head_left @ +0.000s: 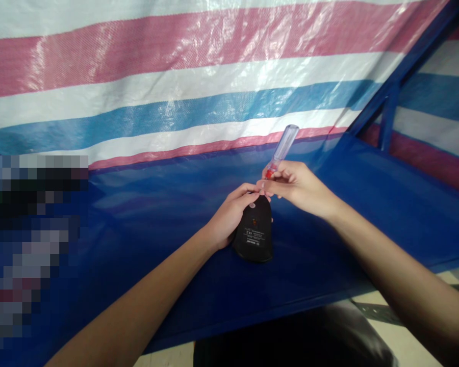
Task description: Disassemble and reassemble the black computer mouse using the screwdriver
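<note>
A black computer mouse (pixel 253 237) rests over the blue surface with its underside up, showing white print and a small round spot. My left hand (pixel 233 209) wraps its left side, fingers closed near the far narrow end. In my right hand (pixel 290 186) is a screwdriver (pixel 285 143) with a clear handle and a red part by the fingers. It leans up and to the right, and its lower end is at the mouse's far end. The fingers of both hands meet there and hide the screwdriver's tip.
Blue sheeting covers the table (pixel 137 219). Behind it hangs a striped plastic sheet (pixel 199 71) in red, white and blue. A blue metal frame (pixel 401 76) slants up at the right. The left side holds a blurred-out area. Dark clothing (pixel 283 336) shows below the table's front edge.
</note>
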`<state>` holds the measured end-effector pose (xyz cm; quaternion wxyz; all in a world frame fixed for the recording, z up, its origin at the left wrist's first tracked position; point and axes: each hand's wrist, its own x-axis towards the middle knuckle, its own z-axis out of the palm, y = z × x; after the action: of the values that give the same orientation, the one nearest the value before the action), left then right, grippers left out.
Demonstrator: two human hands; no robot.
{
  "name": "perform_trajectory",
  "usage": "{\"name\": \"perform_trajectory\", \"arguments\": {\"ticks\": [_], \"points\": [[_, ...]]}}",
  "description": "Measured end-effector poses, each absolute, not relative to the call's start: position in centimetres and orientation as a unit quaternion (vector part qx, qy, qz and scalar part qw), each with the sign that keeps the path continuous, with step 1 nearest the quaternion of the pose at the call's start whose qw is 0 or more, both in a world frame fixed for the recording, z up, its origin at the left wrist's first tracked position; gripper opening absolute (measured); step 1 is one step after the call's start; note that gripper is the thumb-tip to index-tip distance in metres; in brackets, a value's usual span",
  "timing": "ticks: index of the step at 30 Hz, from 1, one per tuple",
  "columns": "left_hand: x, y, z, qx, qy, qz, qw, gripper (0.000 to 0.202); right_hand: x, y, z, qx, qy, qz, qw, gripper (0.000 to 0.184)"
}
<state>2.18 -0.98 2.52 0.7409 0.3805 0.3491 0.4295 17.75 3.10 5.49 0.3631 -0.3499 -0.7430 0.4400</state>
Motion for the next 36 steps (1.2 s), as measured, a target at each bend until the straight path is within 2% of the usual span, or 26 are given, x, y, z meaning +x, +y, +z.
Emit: {"name": "perform_trajectory", "arguments": {"ticks": [9, 18, 26, 36], "points": [[2.11, -0.97, 2.52, 0.382, 0.356, 0.424, 0.74, 0.008, 17.79, 3.14, 5.42, -0.354, -0.739, 0.442, 0.365, 0.021], [2.2, -0.95, 2.27, 0.423, 0.36, 0.422, 0.717, 0.015, 17.86, 3.23, 5.14, -0.408, -0.783, 0.324, 0.34, 0.03], [2.05, -0.9, 2.13, 0.427, 0.339, 0.419, 0.726, 0.018, 17.91, 3.04, 5.68, -0.327, -0.761, 0.452, 0.331, 0.018], [2.07, -0.9, 2.36, 0.406, 0.343, 0.425, 0.733, 0.019, 17.88, 3.1, 5.37, -0.347, -0.762, 0.41, 0.363, 0.027]]}}
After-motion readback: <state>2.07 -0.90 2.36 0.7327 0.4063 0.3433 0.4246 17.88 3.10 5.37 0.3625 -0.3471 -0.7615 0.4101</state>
